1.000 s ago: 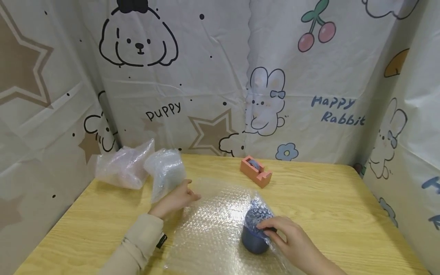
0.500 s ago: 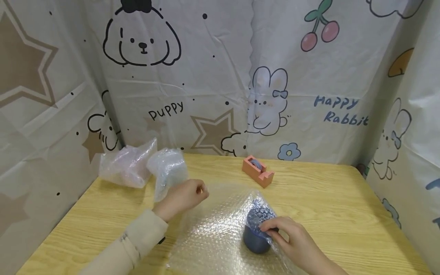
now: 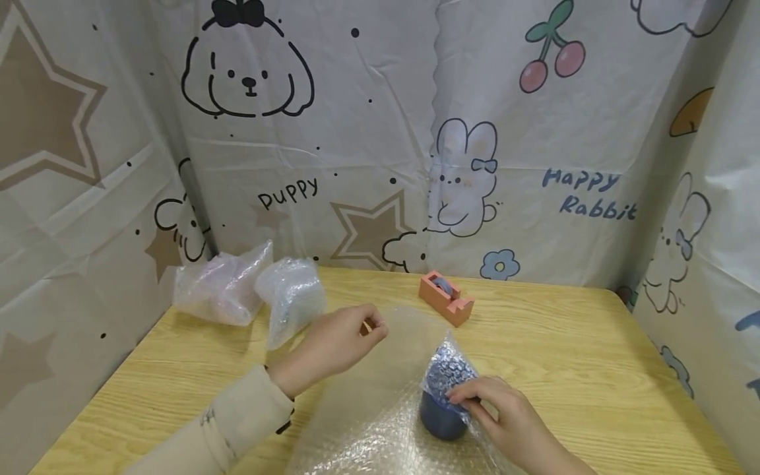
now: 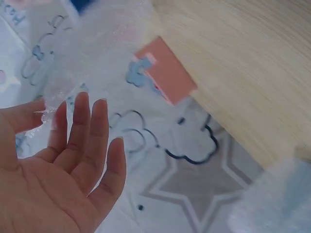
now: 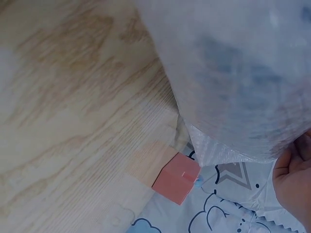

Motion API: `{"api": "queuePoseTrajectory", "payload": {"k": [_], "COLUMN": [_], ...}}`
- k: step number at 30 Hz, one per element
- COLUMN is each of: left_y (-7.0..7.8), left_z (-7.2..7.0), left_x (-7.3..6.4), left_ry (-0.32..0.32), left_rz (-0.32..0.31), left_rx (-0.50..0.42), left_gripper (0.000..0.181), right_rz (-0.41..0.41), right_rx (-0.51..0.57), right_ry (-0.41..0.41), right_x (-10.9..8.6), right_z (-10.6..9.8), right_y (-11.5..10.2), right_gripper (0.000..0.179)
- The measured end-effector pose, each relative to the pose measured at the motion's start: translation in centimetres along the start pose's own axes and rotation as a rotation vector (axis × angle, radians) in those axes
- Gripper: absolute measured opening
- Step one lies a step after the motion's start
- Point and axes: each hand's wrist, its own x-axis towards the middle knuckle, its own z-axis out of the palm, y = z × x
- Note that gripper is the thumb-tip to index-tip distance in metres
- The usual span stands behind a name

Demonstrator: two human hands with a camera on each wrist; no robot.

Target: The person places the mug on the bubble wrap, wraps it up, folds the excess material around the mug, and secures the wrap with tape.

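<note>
A dark blue cup (image 3: 441, 423) stands on a sheet of clear bubble wrap (image 3: 356, 422), one side of which is folded over its top. With thumb and fingertips my right hand (image 3: 507, 414) pinches that folded part at the cup's near right side. My left hand (image 3: 338, 340) is raised over the sheet's far left part. In the left wrist view, the left thumb and index finger pinch an edge of the bubble wrap (image 4: 92, 58), while the other fingers are spread. The right wrist view shows the wrap (image 5: 233, 92) covering most of the bluish cup.
An orange tape dispenser (image 3: 445, 300) sits toward the back of the wooden table (image 3: 552, 343). Two bubble-wrapped bundles stand at the back left, a pinkish one (image 3: 220, 287) and a whitish one (image 3: 292, 297). Printed cloth (image 3: 332, 132) hangs around the back and sides.
My left hand has come from beside the whitish bundle to the right, its fingers closing on the wrap's edge and lifting it. The right hand keeps its hold by the cup.
</note>
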Motion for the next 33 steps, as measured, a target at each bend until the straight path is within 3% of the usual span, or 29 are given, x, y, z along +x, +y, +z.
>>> {"api": "queuePoseTrajectory", "payload": {"k": [3,13,19,21,25,29,33], "left_y": [1.0,4.2,4.9,4.9,4.9,4.7,4.2], "left_z": [0.0,1.2,2.8,3.4,4.9,6.3,7.1], "left_x": [-0.2,-0.6,-0.3,-0.2,-0.2,-0.5,-1.0], "left_ry": [-0.045,-0.324,-0.368,-0.362,-0.345,-0.297,-0.250], "left_rz": [0.034,0.091,0.107,0.119,0.185,0.335,0.493], "left_rx": [-0.058,-0.331,-0.387,-0.367,-0.242,-0.089,0.017], "left_gripper": [0.009,0.014,0.017,0.018,0.020,0.027,0.032], "right_rz": [0.013,0.064,0.044,0.014,-0.117,-0.333,-0.515], "right_rx": [0.008,0.140,0.190,0.213,0.182,-0.023,-0.173], "right_ry": [-0.005,-0.014,0.025,0.036,0.054,0.035,-0.042], "right_x": [0.1,0.0,-0.5,-0.7,-0.7,-0.7,-1.2], "right_z": [0.0,-0.2,0.0,0.1,0.5,0.4,-0.5], "right_y": [-0.1,-0.3,-0.3,-0.2,0.4,0.3,-0.9], "right_gripper": [0.045,0.045,0.044,0.047,0.029,0.030,0.026]}}
